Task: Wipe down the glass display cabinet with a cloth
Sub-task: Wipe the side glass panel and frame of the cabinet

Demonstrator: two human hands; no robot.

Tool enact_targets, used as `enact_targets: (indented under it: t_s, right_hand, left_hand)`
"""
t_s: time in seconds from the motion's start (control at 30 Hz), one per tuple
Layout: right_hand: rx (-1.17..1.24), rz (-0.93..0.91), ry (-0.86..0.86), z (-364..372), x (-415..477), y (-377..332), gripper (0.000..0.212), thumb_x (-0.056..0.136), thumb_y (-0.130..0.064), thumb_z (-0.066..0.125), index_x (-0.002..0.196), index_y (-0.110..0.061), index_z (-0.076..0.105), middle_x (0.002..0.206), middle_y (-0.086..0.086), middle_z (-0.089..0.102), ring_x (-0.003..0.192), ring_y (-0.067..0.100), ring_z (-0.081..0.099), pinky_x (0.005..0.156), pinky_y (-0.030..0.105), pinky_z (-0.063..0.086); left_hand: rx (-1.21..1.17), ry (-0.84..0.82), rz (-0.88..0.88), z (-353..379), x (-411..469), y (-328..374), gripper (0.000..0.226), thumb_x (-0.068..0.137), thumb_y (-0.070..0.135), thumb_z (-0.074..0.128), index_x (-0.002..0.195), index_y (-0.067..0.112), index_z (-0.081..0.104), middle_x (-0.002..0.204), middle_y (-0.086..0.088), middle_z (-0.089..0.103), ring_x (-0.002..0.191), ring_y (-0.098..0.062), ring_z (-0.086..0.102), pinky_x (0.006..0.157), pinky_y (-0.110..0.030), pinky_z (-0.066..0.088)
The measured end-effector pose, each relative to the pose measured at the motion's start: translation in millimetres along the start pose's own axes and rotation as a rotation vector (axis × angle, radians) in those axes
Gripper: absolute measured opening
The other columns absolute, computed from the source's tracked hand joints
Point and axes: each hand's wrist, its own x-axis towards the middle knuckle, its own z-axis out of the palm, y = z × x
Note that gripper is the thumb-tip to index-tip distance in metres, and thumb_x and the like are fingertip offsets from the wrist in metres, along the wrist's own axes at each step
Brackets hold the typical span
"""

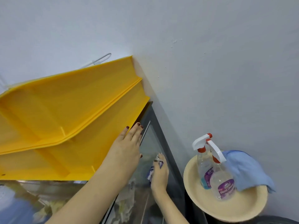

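The glass display cabinet (152, 143) has a dark grey frame and stands against the white wall; I look down its glass side panel. My left hand (127, 146) lies flat with straight fingers at the cabinet's top corner, beside the yellow tray. My right hand (159, 173) presses a small white cloth with purple print (157, 162) against the glass side, fingers curled over it. Most of the cloth is hidden under the hand.
A large yellow plastic tray (64, 120) sits on top of the cabinet. To the right, a cream round basin (226, 206) holds two glass-cleaner spray bottles (221, 180) and a blue cloth (247, 172). The white wall is close behind.
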Motion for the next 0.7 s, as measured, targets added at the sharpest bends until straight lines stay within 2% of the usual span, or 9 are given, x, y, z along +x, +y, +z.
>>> enact_targets:
  t_s: [0.1, 0.17, 0.2, 0.23, 0.3, 0.4, 0.47, 0.63, 0.7]
  right_hand:
    - [-0.159, -0.358, -0.065, 2.3, -40.2, 9.1, 0.055, 0.092, -0.054, 0.044, 0.142, -0.036, 0.036, 0.146, -0.034, 0.026, 0.138, -0.007, 0.018, 0.114, 0.020, 0.016]
    - [-0.238, -0.451, -0.133, -12.3, -61.4, 40.6, 0.063, 0.087, -0.063, 0.039, 0.142, -0.034, 0.037, 0.151, -0.027, 0.024, 0.138, -0.009, 0.015, 0.110, 0.011, 0.015]
    - [-0.256, -0.462, -0.126, -22.5, -59.4, 62.4, 0.056, 0.089, -0.052, 0.044, 0.140, -0.028, 0.041, 0.151, -0.017, 0.029, 0.138, -0.003, 0.020, 0.111, 0.015, 0.019]
    - [-0.238, -0.400, -0.058, -31.4, -48.6, 82.6, 0.047, 0.091, -0.034, 0.052, 0.136, -0.023, 0.046, 0.149, -0.006, 0.036, 0.137, 0.005, 0.028, 0.113, 0.024, 0.023]
    - [-0.060, 0.001, 0.115, -42.7, -9.1, 106.5, 0.039, 0.090, -0.002, 0.055, 0.126, -0.016, 0.056, 0.141, 0.010, 0.049, 0.130, 0.022, 0.043, 0.112, 0.041, 0.030]
    - [0.175, 0.348, 0.164, -38.0, 62.1, 94.7, 0.026, 0.096, -0.013, 0.048, 0.120, -0.013, 0.059, 0.113, 0.013, 0.061, 0.105, 0.028, 0.055, 0.107, 0.048, 0.037]
    - [0.161, 0.258, 0.076, -22.8, 94.2, 63.0, 0.027, 0.098, -0.021, 0.044, 0.122, -0.016, 0.057, 0.103, 0.006, 0.055, 0.098, 0.022, 0.050, 0.103, 0.045, 0.038]
    - [-0.015, -0.284, -0.152, 12.7, 60.8, -3.1, 0.044, 0.091, -0.053, 0.044, 0.135, -0.053, 0.035, 0.147, -0.026, 0.031, 0.136, 0.001, 0.029, 0.111, 0.029, 0.023]
    - [-0.108, -0.456, -0.198, 10.8, 23.5, 14.9, 0.057, 0.089, -0.067, 0.036, 0.142, -0.050, 0.024, 0.150, -0.031, 0.020, 0.141, -0.001, 0.017, 0.111, 0.033, 0.012]
  left_hand:
    - [0.010, -0.012, 0.011, 0.9, 10.3, 0.4, 0.065, 0.102, 0.043, 0.014, 0.144, -0.001, -0.008, 0.152, -0.017, -0.022, 0.138, -0.032, -0.026, 0.112, -0.047, -0.011]
    - [0.009, -0.022, 0.018, 3.8, 11.2, 0.2, 0.065, 0.101, 0.042, 0.013, 0.144, -0.002, -0.009, 0.151, -0.018, -0.024, 0.137, -0.033, -0.028, 0.112, -0.047, -0.011]
    - [0.018, -0.018, 0.020, 5.1, 11.5, 0.2, 0.065, 0.101, 0.042, 0.012, 0.144, -0.003, -0.009, 0.151, -0.019, -0.025, 0.136, -0.033, -0.029, 0.112, -0.047, -0.011]
    - [0.035, -0.015, 0.020, 5.7, 11.0, 0.4, 0.065, 0.101, 0.042, 0.011, 0.144, -0.004, -0.009, 0.150, -0.020, -0.026, 0.134, -0.034, -0.032, 0.111, -0.047, -0.012]
    - [0.065, -0.011, 0.025, 5.9, 11.6, 0.8, 0.065, 0.101, 0.041, 0.008, 0.143, -0.007, -0.009, 0.147, -0.021, -0.029, 0.126, -0.035, -0.037, 0.107, -0.048, -0.017]
    - [0.071, -0.019, 0.012, 6.0, 12.3, 1.1, 0.067, 0.101, 0.041, 0.006, 0.141, -0.010, -0.011, 0.146, -0.023, -0.031, 0.123, -0.034, -0.040, 0.098, -0.047, -0.024]
    - [0.056, -0.022, 0.006, 5.4, 12.5, 0.9, 0.067, 0.101, 0.041, 0.006, 0.141, -0.008, -0.012, 0.144, -0.021, -0.034, 0.126, -0.034, -0.039, 0.097, -0.047, -0.024]
    - [0.038, -0.052, 0.000, 2.8, 13.3, 1.6, 0.067, 0.099, 0.044, 0.005, 0.138, -0.006, -0.018, 0.138, -0.022, -0.038, 0.125, -0.035, -0.041, 0.097, -0.047, -0.025]
    - [0.039, -0.072, -0.001, 4.0, 13.5, 1.9, 0.067, 0.099, 0.044, 0.005, 0.139, -0.005, -0.017, 0.140, -0.023, -0.037, 0.125, -0.036, -0.041, 0.097, -0.047, -0.026]
